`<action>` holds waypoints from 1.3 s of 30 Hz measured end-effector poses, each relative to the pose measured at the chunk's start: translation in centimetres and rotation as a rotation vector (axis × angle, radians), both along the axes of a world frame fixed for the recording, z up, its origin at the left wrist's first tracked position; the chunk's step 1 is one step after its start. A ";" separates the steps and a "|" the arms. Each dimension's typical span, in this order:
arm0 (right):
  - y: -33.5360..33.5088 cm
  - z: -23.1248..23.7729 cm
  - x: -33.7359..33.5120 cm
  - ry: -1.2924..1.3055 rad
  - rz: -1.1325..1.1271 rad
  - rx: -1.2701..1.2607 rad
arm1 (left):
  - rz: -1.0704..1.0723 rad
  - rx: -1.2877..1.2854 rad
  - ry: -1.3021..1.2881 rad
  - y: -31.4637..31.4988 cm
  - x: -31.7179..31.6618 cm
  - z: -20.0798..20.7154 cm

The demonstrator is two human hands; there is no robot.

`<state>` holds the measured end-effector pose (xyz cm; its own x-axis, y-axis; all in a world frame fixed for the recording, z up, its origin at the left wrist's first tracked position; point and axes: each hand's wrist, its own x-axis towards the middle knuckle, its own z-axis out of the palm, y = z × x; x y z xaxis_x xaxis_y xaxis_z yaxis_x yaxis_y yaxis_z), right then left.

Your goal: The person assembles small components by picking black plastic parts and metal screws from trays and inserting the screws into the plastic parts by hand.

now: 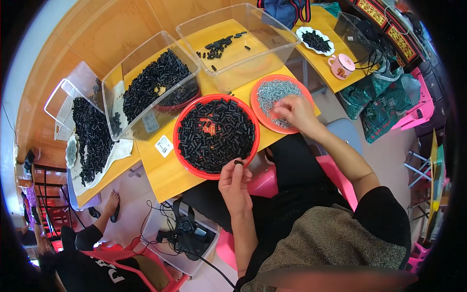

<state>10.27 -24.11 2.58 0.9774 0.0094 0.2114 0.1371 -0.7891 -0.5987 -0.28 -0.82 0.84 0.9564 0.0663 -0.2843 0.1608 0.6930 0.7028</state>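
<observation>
My left hand point(235, 187) is closed at the near rim of a red round basin point(176, 138), pinching a small black cylindrical piece point(238, 162) between thumb and fingers. Many short black tubular pieces point(221, 141) fill the basin. To the right, an orange-red plate point(259, 114) carries a heap of small silvery screws point(275, 92). Over this plate's right side is my right hand point(296, 113), its fingers drawn together at the screws. Whatever its fingertips hold is too small to make out.
Behind the basin stand two clear plastic bins point(109, 92) point(238, 63) with black pieces. More pieces lie on a white cloth point(116, 153) at left. A white dish point(332, 46) and pink mug point(342, 65) sit back right. Another person point(92, 263) sits lower left, near a cable-filled bin point(199, 265).
</observation>
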 end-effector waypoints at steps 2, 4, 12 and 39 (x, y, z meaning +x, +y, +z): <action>-1.6 -1.5 1.1 -0.008 -0.015 -0.077 | 0.001 -0.070 -0.010 0.3 0.2 -0.3; -1.6 -2.5 1.5 -0.022 -0.029 -0.182 | 0.013 -0.081 0.010 0.5 0.3 -0.4; -1.3 -2.2 1.4 -0.053 0.071 -0.128 | -0.016 -0.334 0.047 1.4 0.5 -0.9; 11.0 4.5 -5.0 0.227 0.482 0.487 | -0.007 -0.280 0.043 2.3 0.5 -0.3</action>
<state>5.27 -13.12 7.12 0.9085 0.4072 0.0936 0.2332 -0.3084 -0.9222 0.27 1.44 0.51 0.9433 -0.0268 -0.3308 0.1915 0.8580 0.4766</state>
